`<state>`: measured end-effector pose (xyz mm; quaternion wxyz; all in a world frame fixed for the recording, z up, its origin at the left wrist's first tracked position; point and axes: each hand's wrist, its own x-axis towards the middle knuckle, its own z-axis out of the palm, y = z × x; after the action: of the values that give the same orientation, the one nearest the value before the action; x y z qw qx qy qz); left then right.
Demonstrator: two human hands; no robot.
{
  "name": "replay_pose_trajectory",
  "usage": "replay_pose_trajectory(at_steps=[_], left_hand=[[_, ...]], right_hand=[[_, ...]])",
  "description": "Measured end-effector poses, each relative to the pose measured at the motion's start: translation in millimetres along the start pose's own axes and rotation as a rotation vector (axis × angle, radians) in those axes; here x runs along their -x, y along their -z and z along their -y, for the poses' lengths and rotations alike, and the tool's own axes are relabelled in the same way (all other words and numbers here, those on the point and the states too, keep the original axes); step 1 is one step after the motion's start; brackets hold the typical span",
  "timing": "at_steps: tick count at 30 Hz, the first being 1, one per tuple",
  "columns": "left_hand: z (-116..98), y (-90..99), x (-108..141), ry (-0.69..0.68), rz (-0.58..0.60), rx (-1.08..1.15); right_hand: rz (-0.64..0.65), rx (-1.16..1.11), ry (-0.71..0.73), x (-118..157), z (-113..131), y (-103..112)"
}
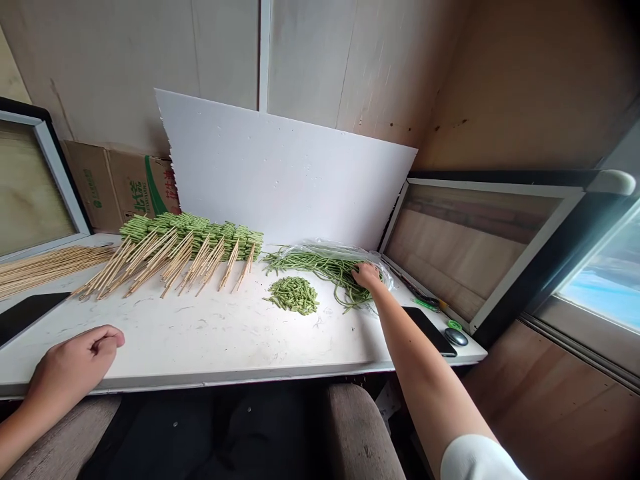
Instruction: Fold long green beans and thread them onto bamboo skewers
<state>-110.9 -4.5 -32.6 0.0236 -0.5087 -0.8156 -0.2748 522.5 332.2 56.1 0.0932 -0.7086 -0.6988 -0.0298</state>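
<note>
My right hand reaches to the far right of the table, its fingers curled on a heap of long green beans. A clear plastic bag lies behind and around the beans. In front of them sits a pile of short cut bean pieces. My left hand rests at the table's front left edge, closed in a loose fist; no object shows in it. Beyond it, cut beans threaded on wooden skewers are stacked in a row, bare stick ends pointing toward me.
Loose wooden skewers lie at the left, behind a dark flat object. Near the right edge are a black tablet-like slab, a computer mouse and a green ring. A white board and a cardboard box stand behind.
</note>
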Motion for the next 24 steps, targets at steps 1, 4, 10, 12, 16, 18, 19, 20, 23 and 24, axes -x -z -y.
replay_pose_trajectory(at_steps=[1, 4, 10, 12, 16, 18, 19, 20, 23, 24], left_hand=[[-1, 0.5, 1, 0.010, -0.012, -0.013], [-4, 1.5, 2, 0.009, -0.012, -0.025], [-10, 6.8, 3, 0.028, -0.001, -0.017], [-13, 10.4, 4, 0.033, 0.015, -0.006], [-19, 16.3, 6, 0.032, 0.053, 0.017], [-22, 18.1, 5, 0.040, 0.065, 0.018], [-23, 18.7, 4, 0.046, 0.070, 0.015], [-24, 19.1, 4, 0.051, 0.073, 0.011], [-26, 19.2, 4, 0.054, 0.075, 0.009], [-25, 18.8, 4, 0.051, 0.074, 0.011]], right_hand=[[0.006, -0.002, -0.003, 0, 0, 1], [0.037, -0.005, -0.024, -2, 0, 3], [0.099, 0.007, -0.057, -9, 4, 3], [0.114, 0.011, -0.059, -10, 6, 3], [0.082, 0.003, -0.050, -9, 8, 5], [0.041, -0.012, -0.043, -7, 9, 7], [0.022, -0.023, -0.042, -6, 9, 9], [0.005, -0.036, -0.042, -5, 10, 11], [-0.036, -0.079, -0.045, -2, 11, 18], [-0.053, -0.093, -0.044, -1, 11, 21]])
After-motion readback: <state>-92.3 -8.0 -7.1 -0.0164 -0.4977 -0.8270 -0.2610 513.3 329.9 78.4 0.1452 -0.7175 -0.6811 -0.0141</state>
